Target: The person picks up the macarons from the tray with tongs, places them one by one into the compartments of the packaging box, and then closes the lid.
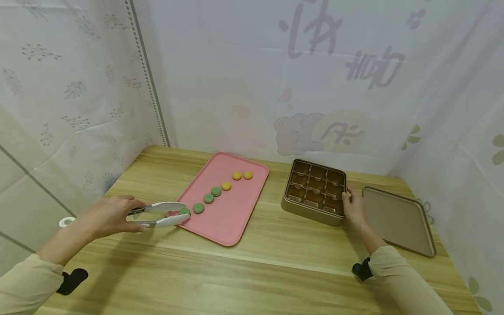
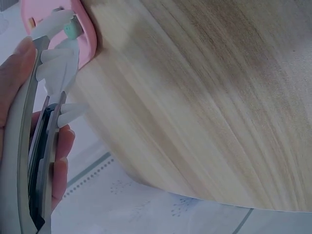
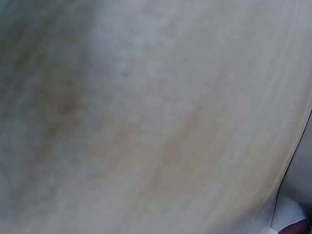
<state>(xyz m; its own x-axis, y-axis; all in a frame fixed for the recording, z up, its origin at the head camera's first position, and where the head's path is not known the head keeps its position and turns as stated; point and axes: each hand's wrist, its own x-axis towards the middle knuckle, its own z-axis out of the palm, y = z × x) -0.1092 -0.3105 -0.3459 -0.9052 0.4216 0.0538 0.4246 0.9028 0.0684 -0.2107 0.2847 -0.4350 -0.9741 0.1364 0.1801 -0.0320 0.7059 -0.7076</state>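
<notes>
My left hand grips a pair of tongs with white scalloped tips. The tips are spread on either side of a green macaron at the near-left corner of a pink tray. In the left wrist view the tongs' tips frame the same green macaron. With its thumb over the rim, my right hand holds the right side of a square brown box. A clear plastic insert with several compartments lines the box. Mostly blurred table surface fills the right wrist view.
More green macarons and three yellow macarons run diagonally across the tray. A flat brown lid lies right of the box. The wooden table ends at printed curtains behind and at both sides.
</notes>
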